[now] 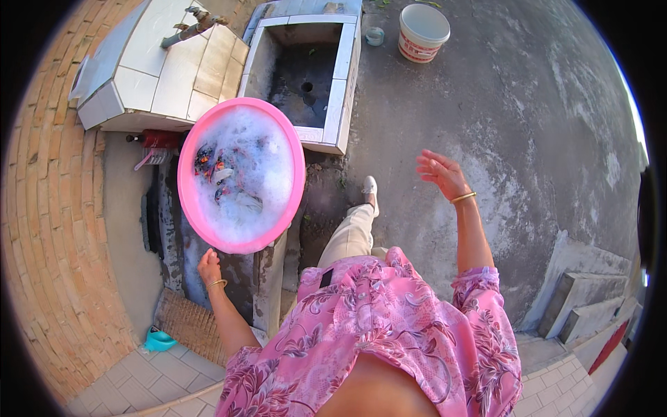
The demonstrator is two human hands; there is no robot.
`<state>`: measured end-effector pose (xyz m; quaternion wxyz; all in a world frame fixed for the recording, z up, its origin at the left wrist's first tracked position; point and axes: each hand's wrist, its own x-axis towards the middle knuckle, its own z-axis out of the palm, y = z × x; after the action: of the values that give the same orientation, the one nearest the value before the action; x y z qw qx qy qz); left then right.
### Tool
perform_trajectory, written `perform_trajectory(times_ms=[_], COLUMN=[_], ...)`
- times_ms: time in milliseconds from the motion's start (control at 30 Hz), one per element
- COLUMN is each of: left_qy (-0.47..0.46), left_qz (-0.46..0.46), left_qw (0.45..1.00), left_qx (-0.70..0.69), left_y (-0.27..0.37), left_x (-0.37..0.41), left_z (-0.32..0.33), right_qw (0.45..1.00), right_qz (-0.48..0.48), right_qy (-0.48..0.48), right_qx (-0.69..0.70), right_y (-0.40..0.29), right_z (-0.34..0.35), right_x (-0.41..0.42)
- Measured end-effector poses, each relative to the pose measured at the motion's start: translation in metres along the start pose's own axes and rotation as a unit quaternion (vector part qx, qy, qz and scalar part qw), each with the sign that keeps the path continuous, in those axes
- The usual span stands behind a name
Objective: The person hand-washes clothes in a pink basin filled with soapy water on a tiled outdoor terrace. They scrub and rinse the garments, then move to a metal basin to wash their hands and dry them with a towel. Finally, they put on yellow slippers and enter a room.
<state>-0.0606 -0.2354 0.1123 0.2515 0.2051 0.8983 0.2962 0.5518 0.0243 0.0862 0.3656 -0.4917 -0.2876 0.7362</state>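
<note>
A pink plastic basin [186,203] stands before me at the left. White suds [273,185] cover its water, and dark patterned cloth [206,159] with red and orange spots shows through them. My left hand [209,267], with a bangle at the wrist, is just below the basin's near rim. Its fingers look loosely curled, and whether they touch the rim is unclear. Out to the right, my right hand [442,174] hangs over the concrete ground, holding nothing, its fingers extended. It also has a bangle at the wrist.
Beyond the basin is a tiled sink [338,99], beside a tiled block with a rusty tap [193,28]. A white bucket [423,39] stands on the concrete [411,109]. Concrete steps [581,302] lie right; a brick wall [52,208] and a teal plastic container [159,340] are left.
</note>
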Motion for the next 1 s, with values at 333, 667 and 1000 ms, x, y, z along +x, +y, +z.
perform_trajectory(times_ms=[333, 667, 1000], left_qy=[0.065, 0.089, 0.159], left_qz=[-0.242, -0.241, -0.191], left_qw=[0.938, 0.934, 0.932], left_qx=[-0.241, -0.248, -0.264], left_y=[-0.011, -0.002, -0.005], left_x=[0.026, 0.043, 0.042], left_z=[0.012, 0.008, 0.022], right_qw=[0.940, 0.966, 0.968], right_qz=[-0.028, -0.052, 0.026], right_qy=[-0.177, -0.220, -0.249], right_qx=[-0.290, -0.125, -0.025], right_y=[0.017, 0.046, 0.053], right_z=[0.146, 0.228, 0.233], right_x=[0.129, 0.137, 0.127])
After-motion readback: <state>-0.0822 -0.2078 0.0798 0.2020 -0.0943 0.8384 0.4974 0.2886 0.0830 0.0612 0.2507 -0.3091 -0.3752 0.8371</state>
